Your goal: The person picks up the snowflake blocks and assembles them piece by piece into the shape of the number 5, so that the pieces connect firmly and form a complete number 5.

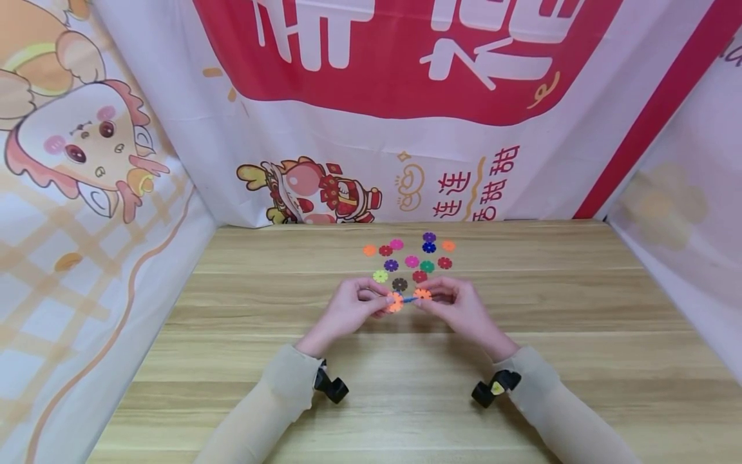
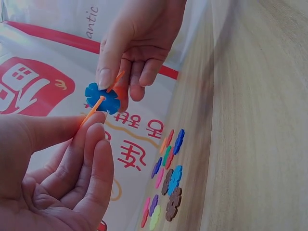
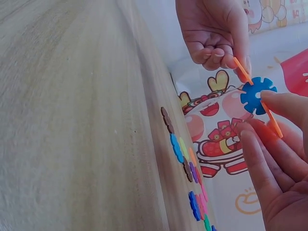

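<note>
In the head view my left hand (image 1: 350, 309) and right hand (image 1: 460, 309) meet over the table, holding a small joined piece of notched plastic discs. Its centre is a blue disc (image 3: 250, 98), with an orange disc slotted into either side. My left thumb and fingers pinch the left orange disc (image 1: 395, 302), which shows edge-on in the left wrist view. On the other side, my right thumb and fingers grip the right orange disc (image 1: 422, 294), the thumb lying close to the blue disc's face. Fingers hide parts of both orange discs.
Loose notched discs lie scattered just beyond the hands, among them a brown disc (image 1: 400, 284), a yellow-green disc (image 1: 380, 276), a green disc (image 1: 427, 266) and a dark blue disc (image 1: 429, 247). Printed cloth (image 1: 359, 122) hangs behind the wooden table (image 1: 232, 386) and at both sides.
</note>
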Demonstrator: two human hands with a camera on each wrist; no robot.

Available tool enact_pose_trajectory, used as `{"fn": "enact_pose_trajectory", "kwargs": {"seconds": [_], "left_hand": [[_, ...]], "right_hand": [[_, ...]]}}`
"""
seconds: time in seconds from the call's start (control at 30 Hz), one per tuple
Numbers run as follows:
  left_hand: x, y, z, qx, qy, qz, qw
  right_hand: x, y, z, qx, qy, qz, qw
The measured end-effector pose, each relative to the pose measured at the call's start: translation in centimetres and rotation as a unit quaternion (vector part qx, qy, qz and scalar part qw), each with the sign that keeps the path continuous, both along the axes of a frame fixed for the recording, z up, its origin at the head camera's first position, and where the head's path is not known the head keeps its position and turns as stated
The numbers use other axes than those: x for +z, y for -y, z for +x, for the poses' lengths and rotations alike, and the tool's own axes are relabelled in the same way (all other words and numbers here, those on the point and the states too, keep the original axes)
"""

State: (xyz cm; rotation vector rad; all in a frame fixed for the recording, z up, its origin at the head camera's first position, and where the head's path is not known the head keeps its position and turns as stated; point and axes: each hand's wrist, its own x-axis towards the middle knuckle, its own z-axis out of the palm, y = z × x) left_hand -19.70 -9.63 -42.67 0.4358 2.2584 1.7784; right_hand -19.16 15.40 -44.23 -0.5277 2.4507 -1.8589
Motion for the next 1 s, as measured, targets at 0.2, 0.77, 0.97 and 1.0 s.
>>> {"fn": "enact_pose_trajectory", "kwargs": {"seconds": [0.2, 0.77, 0.97, 1.0], "left_hand": [[-0.03, -0.04, -0.02, -0.010, 0.003, 0.007, 0.9999], [-0.07, -0.20, 0.22, -0.004, 0.012, 0.011, 0.9999], [-0.43, -0.45, 0.27, 0.011, 0.013, 0.013, 0.9998], [-0.48, -0.47, 0.25, 0.013, 0.014, 0.013, 0.9997]], "right_hand": [[-0.15, -0.01, -0.04, 0.003, -0.010, -0.009, 1.000], [-0.20, -0.04, 0.14, 0.020, -0.006, 0.019, 1.000], [-0.39, 0.45, 0.34, 0.019, -0.012, 0.005, 1.000], [-0.42, 0.52, 0.34, 0.017, -0.011, 0.002, 1.000]]}}
